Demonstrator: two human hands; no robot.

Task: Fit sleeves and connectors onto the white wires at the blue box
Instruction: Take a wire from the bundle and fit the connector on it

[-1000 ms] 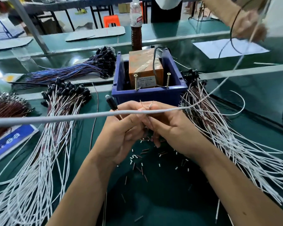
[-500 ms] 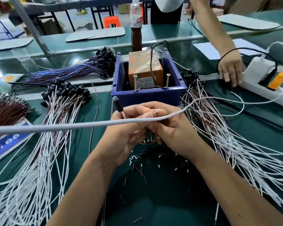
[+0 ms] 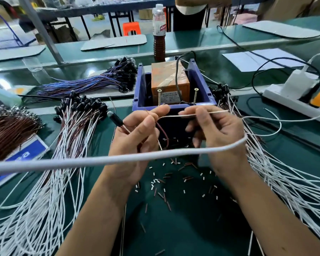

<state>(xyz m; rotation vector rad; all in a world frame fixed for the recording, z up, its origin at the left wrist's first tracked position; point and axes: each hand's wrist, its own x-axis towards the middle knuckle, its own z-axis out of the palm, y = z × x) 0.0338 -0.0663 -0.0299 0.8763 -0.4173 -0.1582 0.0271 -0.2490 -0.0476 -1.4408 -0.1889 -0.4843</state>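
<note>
My left hand (image 3: 137, 133) and my right hand (image 3: 216, 130) are raised just in front of the blue box (image 3: 174, 106). The left grips a wire with a black connector (image 3: 115, 119) sticking out to its left, and a red-brown lead (image 3: 163, 133) curls from its fingertips. A thin white wire (image 3: 171, 116) runs between both hands; my right thumb and forefinger pinch it, its tip poking out to the right. Two upright brass screws (image 3: 195, 96) stand at the box's front wall before an orange block (image 3: 169, 80). Short sleeve pieces (image 3: 166, 182) lie scattered on the green mat below.
Bundles of white wires with black connectors lie left (image 3: 67, 145) and right (image 3: 284, 172). A blue wire bundle (image 3: 92, 84) lies behind. A thick white cable (image 3: 100, 159) crosses in front of my hands. A power strip (image 3: 292, 100) sits right, a bottle (image 3: 159, 32) behind the box.
My hands have moved apart and up toward the box, drawing the white wire out between them. The thick cable dropped lower. The other person's hand left the power strip.
</note>
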